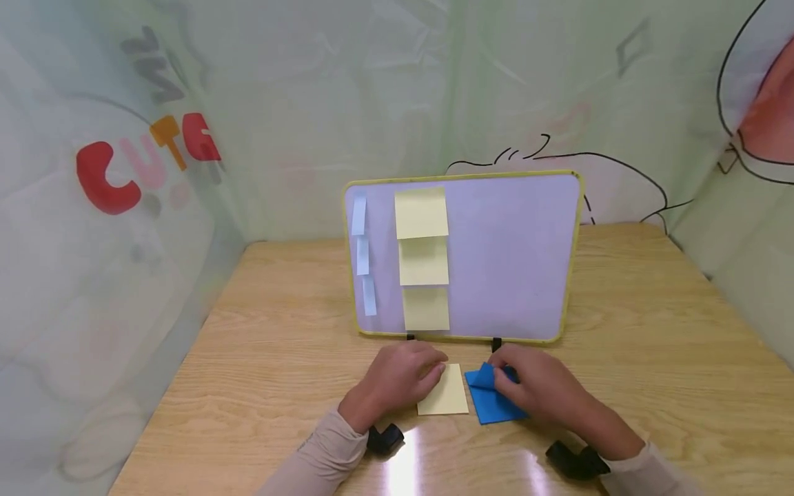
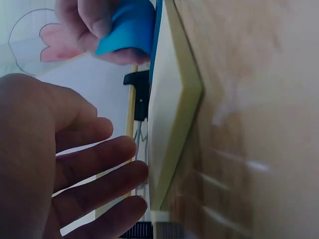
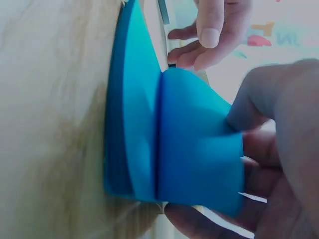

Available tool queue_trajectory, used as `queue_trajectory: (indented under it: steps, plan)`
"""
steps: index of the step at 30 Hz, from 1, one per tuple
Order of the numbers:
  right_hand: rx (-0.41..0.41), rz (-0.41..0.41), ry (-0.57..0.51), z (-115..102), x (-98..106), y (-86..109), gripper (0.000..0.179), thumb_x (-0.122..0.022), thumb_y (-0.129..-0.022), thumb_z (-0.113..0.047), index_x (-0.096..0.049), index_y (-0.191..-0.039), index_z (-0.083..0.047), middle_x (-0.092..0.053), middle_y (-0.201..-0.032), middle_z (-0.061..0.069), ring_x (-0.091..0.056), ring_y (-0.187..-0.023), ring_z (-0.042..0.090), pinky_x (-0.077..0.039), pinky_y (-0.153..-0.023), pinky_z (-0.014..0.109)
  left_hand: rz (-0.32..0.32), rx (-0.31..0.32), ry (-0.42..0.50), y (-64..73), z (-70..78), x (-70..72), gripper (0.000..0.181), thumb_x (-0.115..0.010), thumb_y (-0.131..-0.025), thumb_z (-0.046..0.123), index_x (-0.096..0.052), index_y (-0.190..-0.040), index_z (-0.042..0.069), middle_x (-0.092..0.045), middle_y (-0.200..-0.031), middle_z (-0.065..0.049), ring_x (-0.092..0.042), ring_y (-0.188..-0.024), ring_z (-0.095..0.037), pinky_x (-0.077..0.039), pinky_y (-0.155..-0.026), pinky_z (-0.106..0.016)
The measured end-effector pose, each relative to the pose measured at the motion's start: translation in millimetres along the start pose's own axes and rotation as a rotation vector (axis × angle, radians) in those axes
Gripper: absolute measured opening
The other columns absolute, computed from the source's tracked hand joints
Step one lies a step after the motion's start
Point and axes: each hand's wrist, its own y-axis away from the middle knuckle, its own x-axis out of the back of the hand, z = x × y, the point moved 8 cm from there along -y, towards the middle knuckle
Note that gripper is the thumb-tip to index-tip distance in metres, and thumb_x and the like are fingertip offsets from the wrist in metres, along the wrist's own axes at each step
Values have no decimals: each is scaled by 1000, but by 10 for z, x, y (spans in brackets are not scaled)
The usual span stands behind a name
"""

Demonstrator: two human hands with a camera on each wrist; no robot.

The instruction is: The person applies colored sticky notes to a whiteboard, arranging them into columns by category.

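On the wooden table lies a pad of blue sticky notes [image 1: 496, 408]. My right hand [image 1: 542, 382] pinches its top sheet between thumb and fingers, and that sheet [image 3: 199, 144] curls up from the stack in the right wrist view. To the left sits a pad of pale yellow sticky notes [image 1: 451, 396]. Over its left part hovers my left hand [image 1: 403, 375], holding nothing. In the left wrist view its fingers [image 2: 107, 154] are spread and loosely bent beside the yellow pad [image 2: 169, 109]; whether any fingertip touches the pad I cannot tell.
A yellow-framed whiteboard [image 1: 509, 255] stands behind the pads on black feet [image 1: 497, 344]. Three yellow notes [image 1: 422, 213] run down it in a column, with three narrow light-blue notes [image 1: 362, 255] at its left edge. Printed curtains [image 1: 310, 103] surround the table [image 1: 267, 358].
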Motion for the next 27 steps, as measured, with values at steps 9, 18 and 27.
queue_trajectory:
  steps: [9, 18, 27]
  plan:
    - [-162, 47, -136, 126, 0, -20, 6, -65, -94, -12, -70, -93, -14, -68, -93, -4, -64, -87, 17, -52, -73, 39, -35, -50, 96, -46, 120, -81, 17, -67, -95, 23, -78, -105, 15, -72, -106, 5, -65, -104, -11, -48, -92, -23]
    - [-209, 63, -208, 193, 0, -41, 5, -65, -96, -11, -68, -92, -12, -66, -89, -2, -63, -82, 15, -53, -74, 37, -141, -123, 77, -64, 287, -227, 32, -64, -97, 31, -73, -124, 16, -66, -125, 0, -60, -115, -14, -45, -99, -26]
    - [-139, -38, -221, 123, 17, -30, 12, -67, -98, -19, -74, -101, -10, -68, -101, 1, -65, -95, 22, -54, -78, 42, -234, -79, 25, -25, 296, -279, 38, -59, -100, 33, -65, -136, 22, -60, -135, 3, -53, -123, -15, -42, -102, -30]
